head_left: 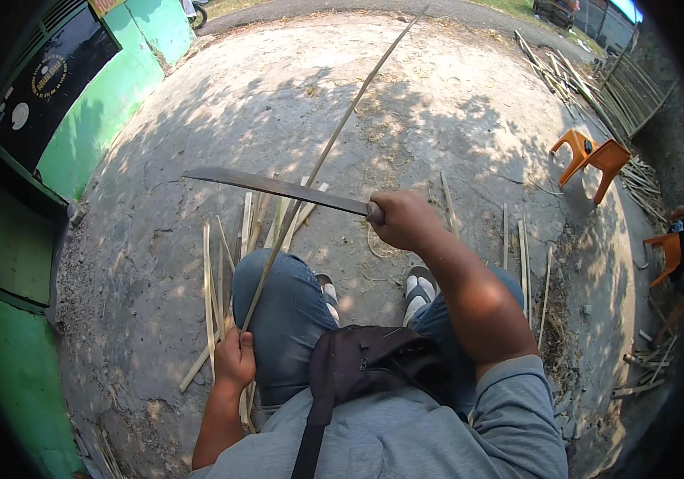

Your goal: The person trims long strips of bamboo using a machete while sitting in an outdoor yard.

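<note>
Concrete ground (454,96): one machete (278,188), two orange chairs (593,160).

Left hand (235,359) low at lower left, beside the left knee, fist closed, thumb on top, knuckles facing outward. Left forearm bare, comes up from the bottom edge, nearly vertical, wrist straight. Right hand (406,219) raised higher, out past the knees, closed in a full fist, back of the hand up. Right forearm bare, runs diagonally from the lower right up to the hand, elbow bent, grey sleeve at the upper arm. Hands well apart.
</note>
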### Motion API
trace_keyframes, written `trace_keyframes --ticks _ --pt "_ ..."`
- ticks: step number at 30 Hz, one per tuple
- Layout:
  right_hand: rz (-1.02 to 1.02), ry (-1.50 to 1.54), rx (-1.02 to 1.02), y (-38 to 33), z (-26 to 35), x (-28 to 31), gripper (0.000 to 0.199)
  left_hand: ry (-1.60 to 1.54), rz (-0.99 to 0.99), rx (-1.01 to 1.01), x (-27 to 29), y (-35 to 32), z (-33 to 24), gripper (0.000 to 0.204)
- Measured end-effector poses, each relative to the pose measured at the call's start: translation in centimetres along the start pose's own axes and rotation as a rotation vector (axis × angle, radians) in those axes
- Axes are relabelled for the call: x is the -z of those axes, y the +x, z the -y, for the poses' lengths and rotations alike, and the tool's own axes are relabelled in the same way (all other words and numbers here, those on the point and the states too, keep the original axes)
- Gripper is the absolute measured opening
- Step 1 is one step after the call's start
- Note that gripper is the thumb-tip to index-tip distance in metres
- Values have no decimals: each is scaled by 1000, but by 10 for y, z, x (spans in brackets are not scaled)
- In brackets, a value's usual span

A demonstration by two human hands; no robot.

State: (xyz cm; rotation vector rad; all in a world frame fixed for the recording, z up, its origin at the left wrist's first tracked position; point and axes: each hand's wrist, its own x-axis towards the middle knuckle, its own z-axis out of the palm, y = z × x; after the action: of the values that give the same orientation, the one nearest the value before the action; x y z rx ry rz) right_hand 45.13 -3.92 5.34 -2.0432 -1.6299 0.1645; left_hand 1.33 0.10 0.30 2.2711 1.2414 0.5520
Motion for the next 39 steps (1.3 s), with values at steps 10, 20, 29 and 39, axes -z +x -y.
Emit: trace_keyframes --ticks 10,20,29,39 --pt "154 -149 158 4 22 -4 16 -5 -8 -33 -3 0 5 53" --pt "-43 27 17 0 -4 -2 11 -4 6 -13 -2 0 4 56" --pt "140 -125 191 0 20 -11 14 -18 -15 -18 -3 2 0 56" --pt "12 -14 -62 3 -12 0 15 -27 -11 -6 -2 2 -4 54"
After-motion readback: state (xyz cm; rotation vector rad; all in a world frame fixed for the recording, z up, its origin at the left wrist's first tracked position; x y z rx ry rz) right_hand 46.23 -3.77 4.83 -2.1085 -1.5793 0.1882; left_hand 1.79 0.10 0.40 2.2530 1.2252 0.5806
